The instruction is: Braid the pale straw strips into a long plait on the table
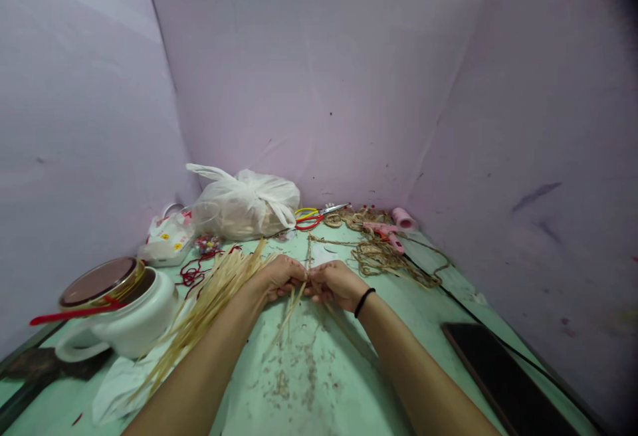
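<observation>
My left hand [285,278] and my right hand [335,283] meet over the middle of the green table, fingertips pinched close together. Between them they grip a braid of straw strands [310,258]. Its finished part runs up and away from my fingers, while loose strands [294,313] trail down toward me from both hands. A dark band circles my right wrist. Beside my left forearm lies a bundle of pale straw strips [219,296]. Beyond my right hand rests a tangled heap of brown braided cord [373,253].
A white mug [132,320] with a round lidded container [102,283] stands at left. At the back are a tied plastic bag [246,203], scissors [316,217], a pink glue gun [389,233] and a pink spool [403,218]. A dark phone [503,376] lies right. Purple walls enclose three sides.
</observation>
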A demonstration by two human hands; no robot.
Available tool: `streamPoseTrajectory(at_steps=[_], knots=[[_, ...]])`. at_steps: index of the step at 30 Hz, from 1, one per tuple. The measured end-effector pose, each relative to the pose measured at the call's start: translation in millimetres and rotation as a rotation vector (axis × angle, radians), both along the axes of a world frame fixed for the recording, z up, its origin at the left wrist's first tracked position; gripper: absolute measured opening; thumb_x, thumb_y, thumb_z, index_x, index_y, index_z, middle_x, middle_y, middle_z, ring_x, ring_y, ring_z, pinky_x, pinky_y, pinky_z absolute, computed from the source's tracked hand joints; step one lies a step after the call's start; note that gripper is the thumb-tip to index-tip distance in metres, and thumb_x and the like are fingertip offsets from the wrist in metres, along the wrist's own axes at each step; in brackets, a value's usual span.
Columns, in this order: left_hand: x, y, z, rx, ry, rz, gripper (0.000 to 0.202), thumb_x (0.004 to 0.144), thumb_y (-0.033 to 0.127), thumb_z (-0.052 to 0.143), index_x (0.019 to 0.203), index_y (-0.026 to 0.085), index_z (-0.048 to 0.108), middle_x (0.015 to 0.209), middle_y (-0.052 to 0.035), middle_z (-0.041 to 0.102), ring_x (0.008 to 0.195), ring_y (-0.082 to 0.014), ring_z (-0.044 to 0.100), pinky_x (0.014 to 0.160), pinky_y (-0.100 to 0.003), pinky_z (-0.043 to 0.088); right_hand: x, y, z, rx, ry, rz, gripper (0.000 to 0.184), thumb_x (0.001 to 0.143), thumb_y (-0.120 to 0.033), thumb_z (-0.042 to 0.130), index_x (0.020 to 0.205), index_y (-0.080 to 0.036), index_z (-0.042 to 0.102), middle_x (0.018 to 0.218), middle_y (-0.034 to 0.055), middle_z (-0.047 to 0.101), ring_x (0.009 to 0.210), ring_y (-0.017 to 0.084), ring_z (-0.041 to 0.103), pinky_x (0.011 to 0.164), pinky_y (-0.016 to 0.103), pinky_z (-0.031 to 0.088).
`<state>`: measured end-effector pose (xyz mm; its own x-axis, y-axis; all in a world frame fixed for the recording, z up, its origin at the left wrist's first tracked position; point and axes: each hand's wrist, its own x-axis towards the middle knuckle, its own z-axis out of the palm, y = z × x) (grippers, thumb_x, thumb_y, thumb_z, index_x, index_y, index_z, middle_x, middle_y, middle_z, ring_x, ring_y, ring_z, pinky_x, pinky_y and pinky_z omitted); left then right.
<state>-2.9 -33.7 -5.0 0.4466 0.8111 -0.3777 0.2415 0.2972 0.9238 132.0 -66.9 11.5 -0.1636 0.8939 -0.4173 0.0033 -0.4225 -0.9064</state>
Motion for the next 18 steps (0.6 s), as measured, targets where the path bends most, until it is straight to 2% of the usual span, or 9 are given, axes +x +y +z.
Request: streamPoseTrajectory(at_steps=[2,7,12,15,18], knots=[[0.2,-0.6,0.5,0.019,0.057,0.001,0.010,0.054,0.022,0.052,0.052,0.016,0.045,0.037,0.0091,0.031,0.029,-0.0016,0.018,0.032,-0.018,0.008,-2.7,-0.9,-4.2,0.030,-0.033,-0.030,0.015,0.066,-0.006,0.047,0.053,-0.011,0.052,0.044,0.0005,0.052,0.038,0.008,0.048,0.037,0.017,0.042],[-0.8,-2.3,12.2,0.142,0.315,0.009,0.008,0.052,0.018,0.053,0.048,0.014,0.047,0.034,0.0072,0.034,0.028,-0.0037,0.024,0.032,-0.018,0.015,-3.0,0.4,-14.6,0.106,-0.176,-0.107,0.020,0.063,-0.008,0.049,0.044,-0.013,0.047,0.034,-0.0042,0.042,0.027,0.003,0.034,0.027,0.014,0.025],[3.4,-8.1,28.9,0.308,0.594,0.005,0.005,0.053,0.016,0.053,0.050,0.012,0.056,0.040,0.0013,0.047,0.034,-0.0073,0.036,0.038,-0.020,0.026,-5.1,0.6,-21.2,0.104,-0.071,-0.137,0.015,0.060,-0.009,0.049,0.045,-0.012,0.049,0.034,-0.0041,0.044,0.026,0.002,0.031,0.027,0.014,0.021],[15.9,-22.4,34.1,0.453,0.779,0.011,0.008,0.054,0.019,0.057,0.056,0.013,0.061,0.051,-0.0042,0.056,0.049,-0.0141,0.050,0.045,-0.022,0.033,-7.0,1.1,-25.3,0.086,0.005,-0.173,0.012,0.056,-0.008,0.048,0.045,-0.013,0.048,0.032,-0.0050,0.041,0.025,0.002,0.027,0.027,0.015,0.016],[32.0,-41.8,37.0,0.565,0.918,0.055,0.024,0.055,0.025,0.061,0.075,0.013,0.064,0.076,-0.0123,0.063,0.073,-0.0229,0.058,0.057,-0.025,0.039,-8.2,2.2,-29.3,0.062,0.051,-0.209,0.014,0.053,-0.007,0.046,0.043,-0.015,0.041,0.031,-0.0070,0.035,0.026,0.002,0.025,0.028,0.016,0.014]])
